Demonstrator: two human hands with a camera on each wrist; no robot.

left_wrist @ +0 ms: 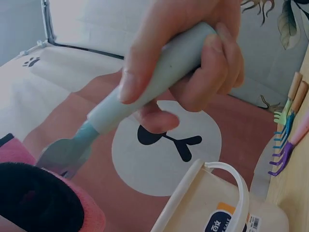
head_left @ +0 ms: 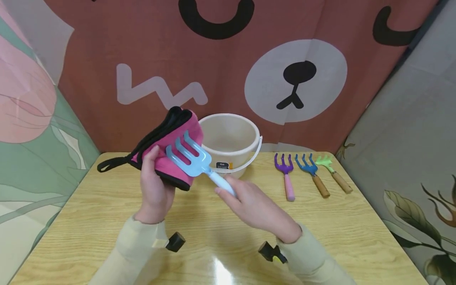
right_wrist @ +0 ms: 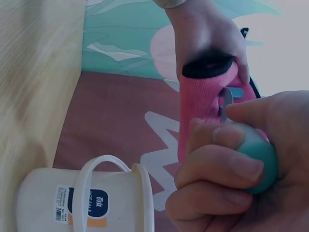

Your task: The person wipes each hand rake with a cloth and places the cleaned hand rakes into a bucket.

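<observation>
Fork status: light blue hand fork [head_left: 190, 158], centre of the frame, held up in front of the bucket. Right hand [head_left: 253, 204] grips its pale handle, fingers curled round it; both wrist views agree. Tines point to the upper left.

Left hand [head_left: 156, 194], left of centre, grips a pink cloth [head_left: 164, 164] with black edging, thumb over the near side. Cloth is bunched and held tilted; a black loop sticks out at its lower left. Fork tines lie across the pink face in the head view; can't tell if they press into it.

White bucket [head_left: 240, 158] stands upright on the wood-grain table [head_left: 199, 257], just right of the cloth in the frame. White bail hangs down its front right. Front label is dark with an orange patch; print is too small to read in the head view.

Three more forks lie in a row, right of centre: purple fork [head_left: 284, 168] with pink handle, blue fork [head_left: 308, 168] with brown handle, green fork [head_left: 325, 161] with brown handle. Tines toward the top of the frame, all apart from the bucket.

Backdrop [head_left: 213, 59] along the top: reddish-brown, printed with a cartoon face.
</observation>
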